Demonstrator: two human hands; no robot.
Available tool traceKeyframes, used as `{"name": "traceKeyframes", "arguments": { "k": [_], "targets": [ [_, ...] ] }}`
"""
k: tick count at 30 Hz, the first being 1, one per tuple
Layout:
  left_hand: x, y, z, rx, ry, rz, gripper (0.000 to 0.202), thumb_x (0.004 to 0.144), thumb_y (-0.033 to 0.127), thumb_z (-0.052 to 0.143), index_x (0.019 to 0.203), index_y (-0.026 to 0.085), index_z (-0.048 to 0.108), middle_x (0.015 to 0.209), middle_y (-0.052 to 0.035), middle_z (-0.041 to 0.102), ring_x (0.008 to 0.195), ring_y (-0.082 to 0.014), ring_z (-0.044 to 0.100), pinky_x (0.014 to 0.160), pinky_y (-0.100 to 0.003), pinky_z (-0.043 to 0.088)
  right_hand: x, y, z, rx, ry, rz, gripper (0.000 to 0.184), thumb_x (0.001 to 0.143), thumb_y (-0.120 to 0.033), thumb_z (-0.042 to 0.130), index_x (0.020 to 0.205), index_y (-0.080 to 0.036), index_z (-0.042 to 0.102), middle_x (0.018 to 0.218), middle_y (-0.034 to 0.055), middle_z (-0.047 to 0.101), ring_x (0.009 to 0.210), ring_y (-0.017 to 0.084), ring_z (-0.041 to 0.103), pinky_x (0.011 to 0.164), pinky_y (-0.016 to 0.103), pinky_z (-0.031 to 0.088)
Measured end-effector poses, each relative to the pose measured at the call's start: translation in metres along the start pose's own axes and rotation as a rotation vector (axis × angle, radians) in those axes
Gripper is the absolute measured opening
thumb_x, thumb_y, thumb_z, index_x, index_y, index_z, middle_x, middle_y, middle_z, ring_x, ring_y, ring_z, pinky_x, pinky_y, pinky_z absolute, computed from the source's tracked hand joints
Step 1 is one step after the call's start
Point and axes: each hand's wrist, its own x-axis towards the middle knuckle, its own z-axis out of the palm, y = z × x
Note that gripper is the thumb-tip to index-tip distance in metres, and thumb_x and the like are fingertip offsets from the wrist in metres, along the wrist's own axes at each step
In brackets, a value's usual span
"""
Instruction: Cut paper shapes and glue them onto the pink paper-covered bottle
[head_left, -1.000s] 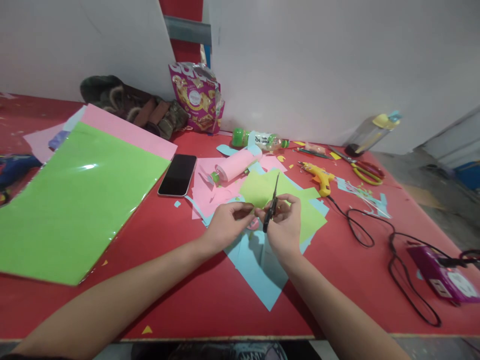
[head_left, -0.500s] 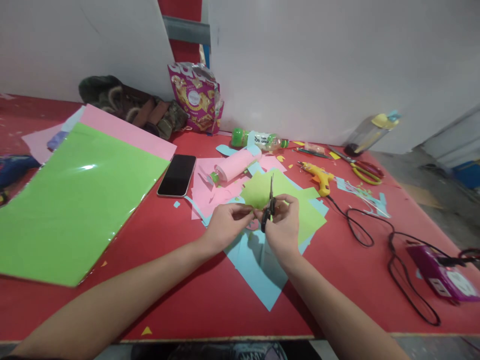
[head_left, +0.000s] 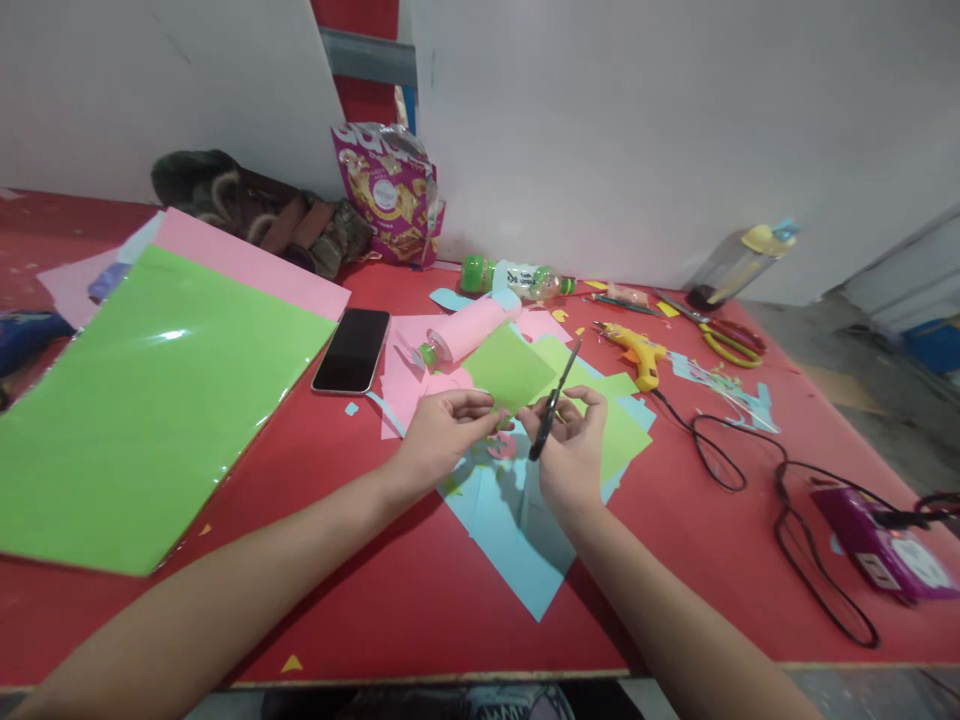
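Note:
My left hand (head_left: 442,435) pinches the lower edge of a light green sheet of paper (head_left: 511,365) above the pile. In my right hand (head_left: 574,440) are black-handled scissors (head_left: 555,400), their blades pointing up and away. Right-hand fingertips come close to the left ones, with a small gap between. Under both hands lie a light blue sheet (head_left: 517,545), more green paper (head_left: 626,430) and a small pink cut-out (head_left: 501,446). Small green scraps lie on the blue sheet. Just beyond is a bottle wrapped in pink paper (head_left: 472,328), lying on its side.
A phone (head_left: 351,350) and a large green pack of sheets (head_left: 172,400) lie left. A yellow glue gun (head_left: 636,352), its cord, and a purple power strip (head_left: 881,550) are right. Along the back are a snack bag (head_left: 390,195), a clear bottle (head_left: 517,280) and larger scissors (head_left: 720,335).
The green sheet has turned and now shows its flat face. The scissors have tilted right, away from the paper, and my hands have moved slightly apart.

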Motion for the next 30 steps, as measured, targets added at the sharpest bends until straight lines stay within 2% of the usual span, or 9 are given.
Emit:
{"name": "traceKeyframes", "arguments": {
  "k": [7,10,13,20,24,30],
  "targets": [
    [-0.003,0.001,0.0,0.186,-0.044,0.004,0.021,0.06,0.02,0.065,0.076,0.009,0.056,0.069,-0.006,0.066,0.068,-0.0157,0.063,0.063,-0.025,0.05,-0.003,0.001,0.001,-0.013,-0.031,0.029,0.05,0.052,-0.014,0.068,0.082,-0.027,0.03,0.064,-0.01,0.045,0.051,0.007,0.049,0.046,0.021,0.046],
    [-0.004,0.002,0.001,0.226,-0.028,0.037,0.017,0.061,0.017,0.063,0.074,0.01,0.055,0.07,-0.0054,0.066,0.069,-0.0151,0.063,0.064,-0.024,0.05,-0.002,0.0,0.001,-0.006,-0.028,0.045,0.051,0.051,-0.014,0.068,0.081,-0.027,0.03,0.064,-0.0106,0.043,0.049,0.006,0.048,0.046,0.021,0.046],
    [-0.004,0.0,0.001,0.197,-0.054,0.078,0.014,0.064,0.018,0.062,0.073,0.011,0.054,0.07,-0.0039,0.065,0.068,-0.0138,0.062,0.063,-0.023,0.05,-0.001,0.001,0.0,0.004,-0.004,0.056,0.05,0.051,-0.014,0.068,0.082,-0.027,0.031,0.063,-0.0106,0.043,0.05,0.006,0.048,0.048,0.02,0.046],
    [-0.004,-0.009,0.004,0.083,-0.194,0.092,0.013,0.071,0.023,0.056,0.074,0.011,0.054,0.067,-0.0035,0.063,0.065,-0.0119,0.06,0.062,-0.024,0.05,0.0,0.006,-0.001,0.066,0.015,0.088,0.047,0.053,-0.016,0.065,0.082,-0.027,0.03,0.062,-0.0104,0.046,0.049,0.006,0.049,0.048,0.02,0.046],
    [-0.005,-0.012,0.006,0.008,-0.148,0.072,0.012,0.071,0.023,0.055,0.07,0.011,0.053,0.062,-0.0017,0.061,0.061,-0.0112,0.06,0.061,-0.025,0.05,-0.003,0.007,0.0,0.081,0.009,0.117,0.046,0.053,-0.014,0.064,0.082,-0.027,0.031,0.062,-0.0105,0.046,0.048,0.006,0.048,0.046,0.018,0.044],
    [-0.001,-0.008,0.0,0.045,-0.103,0.115,0.015,0.07,0.026,0.057,0.069,0.011,0.055,0.058,-0.0014,0.061,0.057,-0.0118,0.06,0.058,-0.025,0.049,-0.006,0.006,0.002,0.109,-0.024,0.146,0.047,0.054,-0.013,0.065,0.082,-0.027,0.03,0.065,-0.0103,0.046,0.051,0.005,0.05,0.046,0.017,0.043]
  ]
}}
